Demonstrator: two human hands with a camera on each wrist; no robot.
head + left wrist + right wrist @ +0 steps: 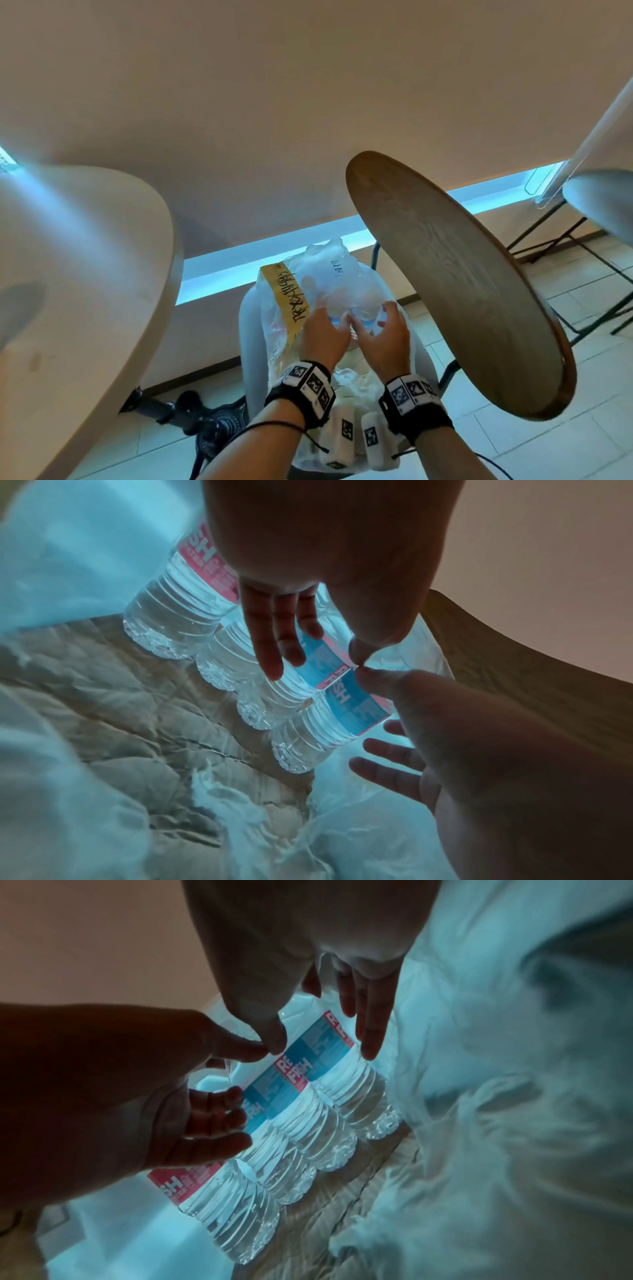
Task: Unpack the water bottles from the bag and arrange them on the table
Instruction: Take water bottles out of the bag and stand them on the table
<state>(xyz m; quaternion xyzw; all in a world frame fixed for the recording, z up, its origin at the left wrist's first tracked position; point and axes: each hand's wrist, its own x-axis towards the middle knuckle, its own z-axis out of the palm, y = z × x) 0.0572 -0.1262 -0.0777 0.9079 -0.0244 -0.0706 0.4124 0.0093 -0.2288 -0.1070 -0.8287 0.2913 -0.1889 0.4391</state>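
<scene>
A clear plastic bag (329, 274) with a yellow strip sits on a grey chair (251, 329). Inside it, several clear water bottles (178, 610) with pink and blue labels lie side by side; the same bottles (308, 1118) show in the right wrist view. My left hand (322, 329) lays straight fingers on a blue-labelled bottle (308, 658). My right hand (390, 335) hovers beside it with fingers spread over the neighbouring bottle (335, 1053). The two thumbs meet tip to tip above the labels. Neither hand grips a bottle. The bottle caps are hidden.
A white round table (85, 274) stands close on the left, its black base (205, 421) on the tiled floor. A brown wooden round table (462, 291) overhangs the chair on the right. Another grey chair (603, 202) stands at far right, and a wall is behind.
</scene>
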